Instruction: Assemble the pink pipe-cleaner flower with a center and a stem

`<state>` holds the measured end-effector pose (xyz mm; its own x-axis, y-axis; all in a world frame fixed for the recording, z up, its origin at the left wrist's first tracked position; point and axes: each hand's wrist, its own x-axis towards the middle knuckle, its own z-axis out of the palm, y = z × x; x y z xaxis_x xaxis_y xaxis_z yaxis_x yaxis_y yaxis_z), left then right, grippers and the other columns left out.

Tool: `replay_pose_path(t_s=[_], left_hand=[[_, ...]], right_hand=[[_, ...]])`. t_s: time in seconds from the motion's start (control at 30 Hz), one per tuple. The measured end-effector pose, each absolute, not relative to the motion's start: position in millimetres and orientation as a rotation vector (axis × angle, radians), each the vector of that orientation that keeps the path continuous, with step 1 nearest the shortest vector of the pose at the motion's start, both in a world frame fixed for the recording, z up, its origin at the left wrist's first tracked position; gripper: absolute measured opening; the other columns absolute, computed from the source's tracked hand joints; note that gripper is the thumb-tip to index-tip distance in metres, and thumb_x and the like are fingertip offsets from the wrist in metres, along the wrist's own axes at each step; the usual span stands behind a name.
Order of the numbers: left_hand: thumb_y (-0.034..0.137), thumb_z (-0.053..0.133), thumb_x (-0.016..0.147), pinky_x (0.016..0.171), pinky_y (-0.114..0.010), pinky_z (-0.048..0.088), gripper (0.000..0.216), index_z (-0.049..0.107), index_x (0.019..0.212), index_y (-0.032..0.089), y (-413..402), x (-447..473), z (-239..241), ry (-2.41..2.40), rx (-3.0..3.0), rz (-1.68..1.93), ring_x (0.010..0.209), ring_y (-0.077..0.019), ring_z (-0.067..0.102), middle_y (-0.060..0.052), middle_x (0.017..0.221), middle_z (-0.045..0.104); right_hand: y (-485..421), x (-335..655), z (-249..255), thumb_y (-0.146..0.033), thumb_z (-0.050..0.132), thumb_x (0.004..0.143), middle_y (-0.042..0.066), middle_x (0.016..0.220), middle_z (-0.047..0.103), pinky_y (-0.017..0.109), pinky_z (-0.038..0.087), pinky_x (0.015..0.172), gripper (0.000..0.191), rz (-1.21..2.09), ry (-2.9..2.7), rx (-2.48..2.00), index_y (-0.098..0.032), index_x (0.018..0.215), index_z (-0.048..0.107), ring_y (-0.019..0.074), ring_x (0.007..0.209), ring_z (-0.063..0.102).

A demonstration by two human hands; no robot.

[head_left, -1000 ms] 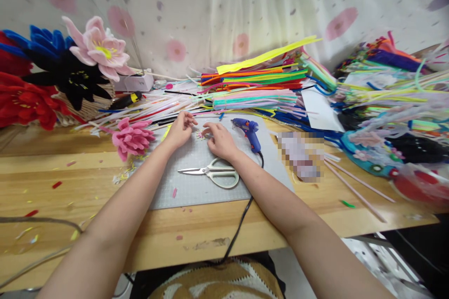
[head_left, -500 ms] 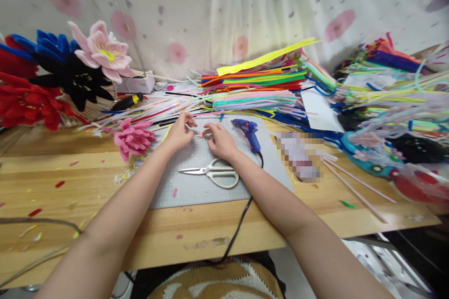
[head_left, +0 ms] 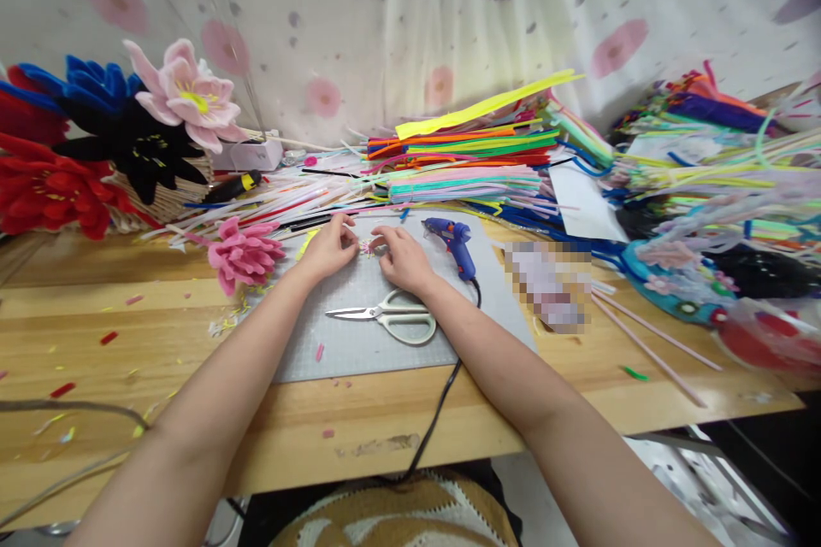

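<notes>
A small bunch of thin pink, white and yellow pieces (head_left: 367, 248), like flower stamens, lies on the grey cutting mat (head_left: 359, 359). My left hand (head_left: 333, 248) is at its left side, fingers loosely curved and apart. From the right, my right hand (head_left: 401, 256) reaches over it, with fingertips at the bunch and the thumb apart from them. Neither hand visibly grips anything. White-handled scissors (head_left: 385, 316) lie open just below my right hand. To the right, a blue hot glue gun (head_left: 452, 246) rests on the mat, its black cord running under my right forearm.
A pink pipe-cleaner flower (head_left: 242, 255) lies left of the mat. Large fuzzy flowers (head_left: 154, 137) stand at the back left. Bundles of coloured pipe cleaners (head_left: 468, 162) line the back. Scraps dot the wooden table (head_left: 160, 342). Two pink stems (head_left: 647, 342) lie at right.
My left hand has shifted slightly toward the bunch, its fingers a little lower. The right hand and the tools look unmoved.
</notes>
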<state>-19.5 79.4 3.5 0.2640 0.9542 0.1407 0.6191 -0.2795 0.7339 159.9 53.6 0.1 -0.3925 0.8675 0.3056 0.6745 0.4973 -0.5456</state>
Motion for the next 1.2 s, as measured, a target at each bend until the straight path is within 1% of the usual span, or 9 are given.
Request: replay_pose_path(t_s=[0.33, 0.67, 1.2], left_hand=[[0.020, 0.057, 0.065, 0.060, -0.025, 0.039, 0.037, 0.038, 0.097, 0.022, 79, -16, 6, 1.414, 1.856, 0.765, 0.062, -0.0120, 0.056, 0.004, 0.072, 0.062], [0.023, 0.057, 0.066, 0.059, -0.025, 0.040, 0.037, 0.038, 0.097, 0.022, 82, -17, 0, 1.401, 1.841, 0.787, 0.060, -0.0123, 0.056, 0.005, 0.068, 0.060], [0.020, 0.056, 0.064, 0.057, -0.024, 0.038, 0.035, 0.038, 0.094, 0.022, 88, -17, -5, 1.411, 1.807, 0.813, 0.057, -0.0113, 0.053, 0.006, 0.063, 0.057]], right_hand=[[54, 160, -2, -0.003, 0.042, 0.068, 0.003, 0.102, 0.065, 0.032, 0.041, 0.089, 0.051, 0.425, -2.204, -1.254, -0.018, 0.116, 0.047, 0.0187, 0.102, 0.049], [54, 160, -1, -0.003, 0.043, 0.069, 0.004, 0.101, 0.064, 0.032, 0.041, 0.090, 0.050, 0.429, -2.224, -1.263, -0.018, 0.117, 0.047, 0.0187, 0.103, 0.049], [54, 161, -1, -0.004, 0.042, 0.069, 0.004, 0.101, 0.064, 0.031, 0.041, 0.089, 0.048, 0.407, -2.240, -1.283, -0.019, 0.115, 0.048, 0.0188, 0.103, 0.049]])
